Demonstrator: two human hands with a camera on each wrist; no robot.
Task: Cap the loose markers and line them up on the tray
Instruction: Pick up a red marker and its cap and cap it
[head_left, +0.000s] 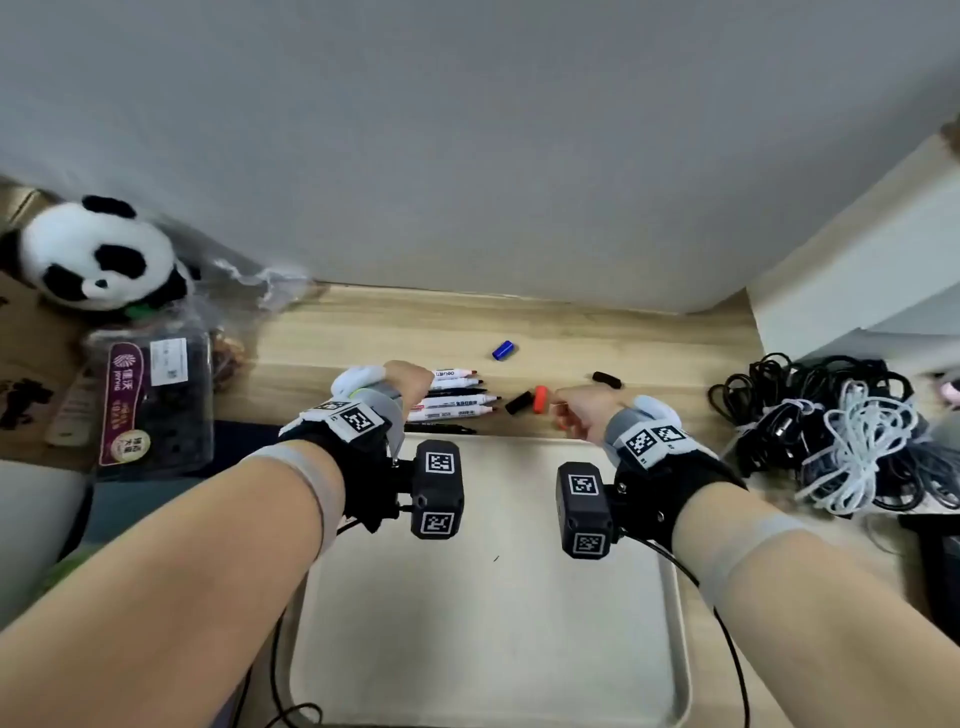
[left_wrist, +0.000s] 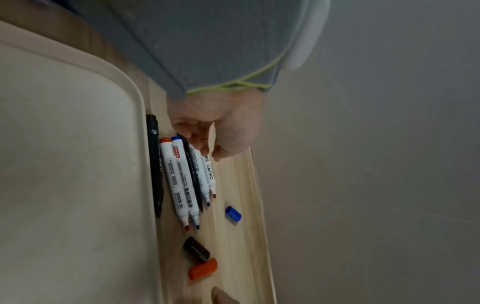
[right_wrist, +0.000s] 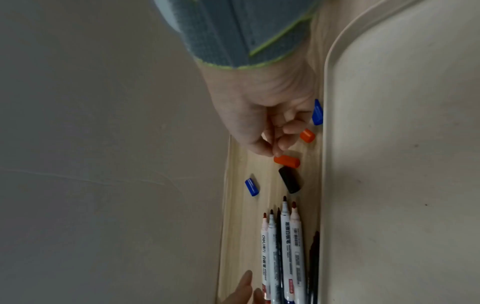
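Observation:
Several uncapped markers (head_left: 457, 401) lie side by side on the wooden desk just beyond the cream tray (head_left: 488, 623), tips pointing right. A black marker (left_wrist: 155, 164) lies against the tray rim. My left hand (head_left: 410, 384) reaches over their back ends; its bent fingers (left_wrist: 200, 142) touch them and the thumb sits beside the outermost red-tipped marker (left_wrist: 209, 174), which lies flat. My right hand (right_wrist: 272, 148) has curled fingers, thumb and forefinger tips nearly together at the end of an orange cap (right_wrist: 287, 161) lying on the desk. Beside that lies a black cap (right_wrist: 289, 180).
More caps lie loose: a blue cap (head_left: 502, 349) nearer the wall, a second black cap (head_left: 607, 379), another orange cap (right_wrist: 307, 135) and a second blue cap (right_wrist: 317, 113) by the tray rim. Tangled cables (head_left: 841, 441) lie right; a panda toy (head_left: 98, 254) and packet (head_left: 150, 405) left.

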